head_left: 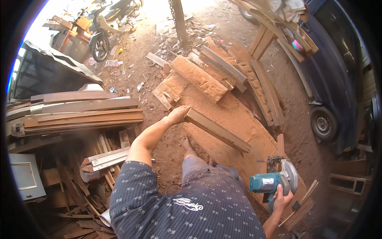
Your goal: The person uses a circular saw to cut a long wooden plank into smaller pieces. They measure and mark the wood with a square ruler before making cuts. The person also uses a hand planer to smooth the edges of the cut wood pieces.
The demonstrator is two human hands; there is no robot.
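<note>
My left hand (178,114) is closed round the upper left end of a short, thick wooden board (218,131). That board is tilted over a wide plank surface (247,119) coated in orange sawdust; whether its lower end touches the surface I cannot tell. At the lower right, my right hand (283,197) grips the handle of a teal circular saw (266,183) with a grey blade guard. The saw is at the near right end of the plank surface, apart from the board.
A thick sawdust-covered timber (199,77) and several loose planks (262,89) lie at the far side. Stacked boards (83,107) and scrap wood (71,187) fill the left. A dark vehicle (338,79) stands right, a motorbike (100,44) far left, and a post (180,24) at the back.
</note>
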